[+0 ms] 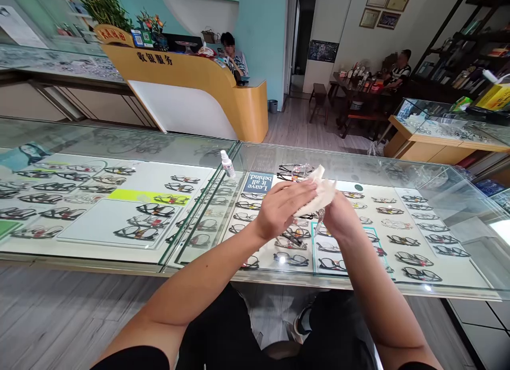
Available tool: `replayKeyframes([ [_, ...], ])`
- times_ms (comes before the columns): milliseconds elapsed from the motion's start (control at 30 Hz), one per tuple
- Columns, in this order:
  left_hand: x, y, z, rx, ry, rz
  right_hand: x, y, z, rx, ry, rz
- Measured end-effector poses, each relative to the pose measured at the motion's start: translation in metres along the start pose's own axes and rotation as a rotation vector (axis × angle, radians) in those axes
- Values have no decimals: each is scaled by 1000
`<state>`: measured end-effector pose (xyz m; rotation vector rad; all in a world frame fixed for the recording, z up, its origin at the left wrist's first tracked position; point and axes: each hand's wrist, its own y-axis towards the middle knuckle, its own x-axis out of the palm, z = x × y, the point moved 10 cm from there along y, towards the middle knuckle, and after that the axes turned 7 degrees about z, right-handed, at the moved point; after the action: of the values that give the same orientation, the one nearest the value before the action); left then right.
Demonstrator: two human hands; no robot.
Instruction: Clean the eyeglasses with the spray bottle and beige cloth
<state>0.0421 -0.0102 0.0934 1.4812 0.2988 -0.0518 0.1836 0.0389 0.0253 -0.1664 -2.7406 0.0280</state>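
Above the glass counter, my left hand (281, 206) presses on a cream cloth (319, 194), its fingers lying together over the cloth's left part. My right hand (339, 215) is closed at the cloth's right side, around a pair of clear-framed glasses (320, 217) partly covered by the cloth. One clear piece of the frame hangs below the cloth between the hands. A small white spray bottle (227, 164) stands on the glass to the left of my hands.
The glass display counter (295, 278) holds rows of eyeglasses. Behind it are a yellow and white reception desk (239, 107) with a seated person (235, 59), a dark table with another person (399, 72), and a second display case (430, 146) at the right.
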Motion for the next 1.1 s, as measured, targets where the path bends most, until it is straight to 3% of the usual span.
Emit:
replayKeyframes([
  [100,-24,1,-19,-183,-59,172,1,-9,-23,-181,-214,-25],
  [233,-44,-14,-69,-670,-171,422,-2,-32,-75,-673,-546,150],
  [333,-35,-36,-99,-1022,-313,497,4,-43,-88,-869,-712,215],
  [467,-8,-50,-110,-1214,-514,382,11,-42,-84,-920,-830,216],
  [600,7,-58,-107,-1274,-607,293,11,-33,-75,-876,-854,176],
  [733,13,-61,-106,-1320,-641,258,4,-18,-62,-727,-795,126],
  [933,21,-65,-108,-1334,-687,195,0,6,-26,-303,-541,-73],
  [1100,25,-59,-106,-1287,-699,37,0,10,-3,1,-316,-143],
])
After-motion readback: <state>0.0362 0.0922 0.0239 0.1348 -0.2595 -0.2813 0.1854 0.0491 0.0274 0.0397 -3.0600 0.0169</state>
